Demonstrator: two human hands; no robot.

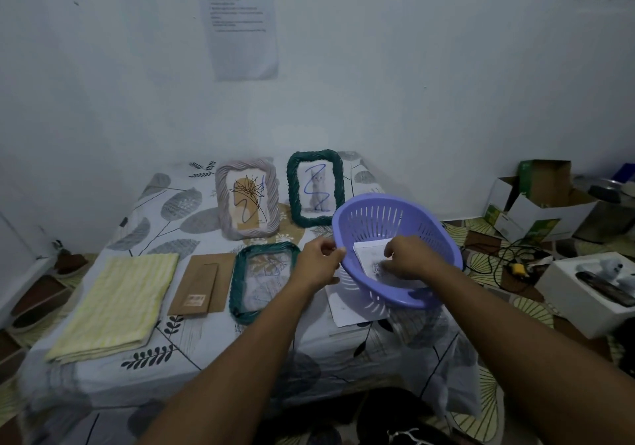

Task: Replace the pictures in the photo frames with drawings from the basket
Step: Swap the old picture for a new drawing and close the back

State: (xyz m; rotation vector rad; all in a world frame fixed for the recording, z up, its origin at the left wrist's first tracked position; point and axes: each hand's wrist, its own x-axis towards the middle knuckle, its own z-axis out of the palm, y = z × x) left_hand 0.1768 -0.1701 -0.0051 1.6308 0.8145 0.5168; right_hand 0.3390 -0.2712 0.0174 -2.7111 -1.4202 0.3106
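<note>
Pale walls meet in a corner behind a low surface spread with a leaf-print sheet (178,211). A printed page (242,25) is stuck to the wall above it.

Two frames stand upright at the back, a pale twisted frame (222,200) and a dark green frame (293,186), each showing a picture with a blue scribble over it. A second green frame (237,283) lies flat nearer the person, with a brown backing board (206,283) just beside it and a folded yellow cloth (117,303) further left.

The purple basket (395,217) is tilted toward the camera over some loose papers (343,307). The left hand (318,262) grips its near rim, fingers curled round the edge. The right hand (409,255) is inside the basket with its fingers bent down onto a drawing (369,252) — whether they pinch it I cannot tell.

Cardboard boxes (536,204) sit on the floor to the right.
</note>
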